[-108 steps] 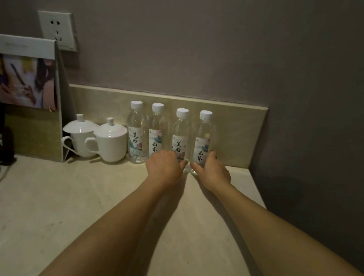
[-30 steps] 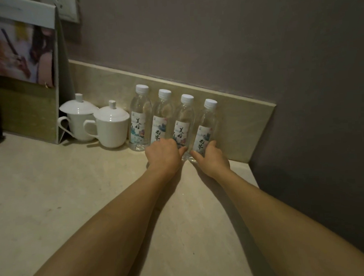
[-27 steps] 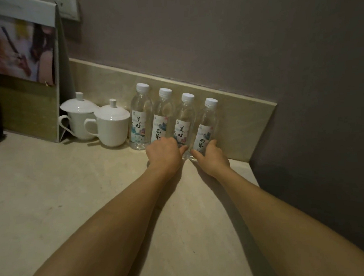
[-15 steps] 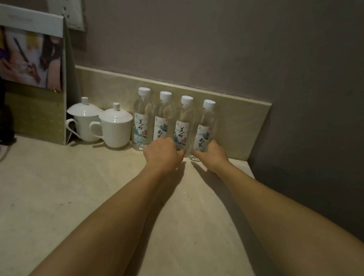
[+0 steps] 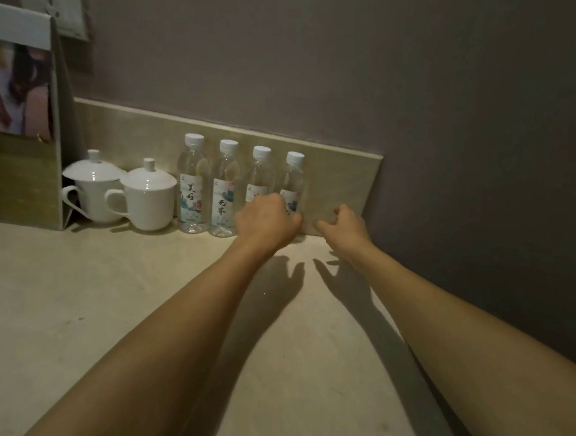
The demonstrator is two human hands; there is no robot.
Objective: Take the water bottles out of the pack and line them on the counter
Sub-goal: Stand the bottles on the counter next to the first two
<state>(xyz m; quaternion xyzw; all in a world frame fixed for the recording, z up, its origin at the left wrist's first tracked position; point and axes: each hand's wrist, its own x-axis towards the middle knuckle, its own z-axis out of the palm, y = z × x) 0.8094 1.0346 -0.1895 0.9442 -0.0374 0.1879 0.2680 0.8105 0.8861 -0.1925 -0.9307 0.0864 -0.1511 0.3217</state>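
Several clear water bottles with white caps and printed labels stand upright in a row against the backsplash, from the leftmost bottle to the rightmost bottle. My left hand is curled round the lower part of the bottle second from the right, and its thumb reaches the base of the rightmost one. To the right of the row my right hand hovers just above the counter, fingers loosely curled and holding nothing. No pack is in view.
Two white lidded cups stand left of the bottles. A folded photo stand rises at the far left. The counter ends at a dark wall on the right.
My right hand has let go of the rightmost bottle and moved off to the right. My left hand has slid a little to the right along the row. The view has shifted left.
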